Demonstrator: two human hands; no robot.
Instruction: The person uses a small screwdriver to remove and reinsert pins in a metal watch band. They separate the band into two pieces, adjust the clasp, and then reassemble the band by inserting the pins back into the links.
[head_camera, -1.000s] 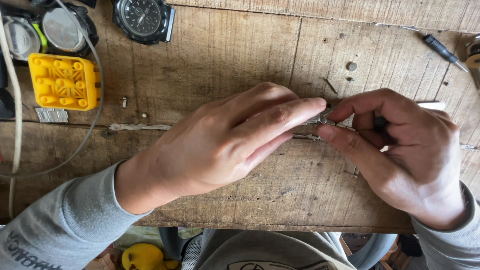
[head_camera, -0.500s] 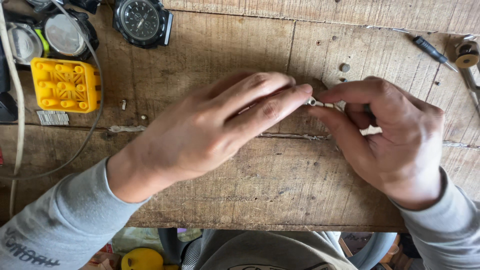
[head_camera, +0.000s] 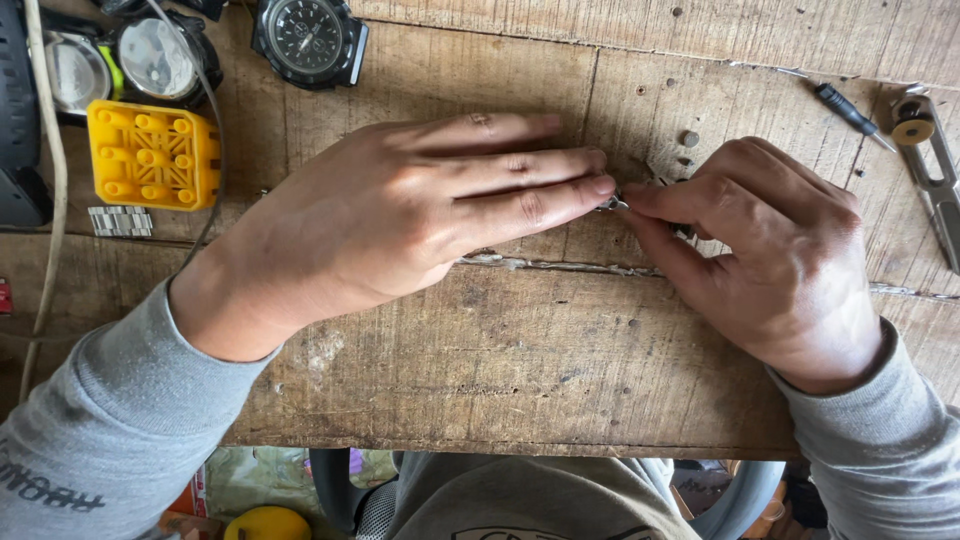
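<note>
The worn wooden surface (head_camera: 520, 350) carried everything. The left hand (head_camera: 400, 215) lay flat near the middle, fingers extended rightward, fingertips closed on a small metal piece (head_camera: 612, 203). A second before, it had been lower and more curled; it had since slid up and straightened. The right hand (head_camera: 770, 250) met it from the right edge, thumb and forefinger pinching the same piece, now pressed to the wood. Both hands seemed to have settled into steadier hold. A yellow block (head_camera: 152, 155) sat by the left edge, a watch (head_camera: 308, 40) at the far edge, a screwdriver (head_camera: 848, 112) toward the far right corner.
</note>
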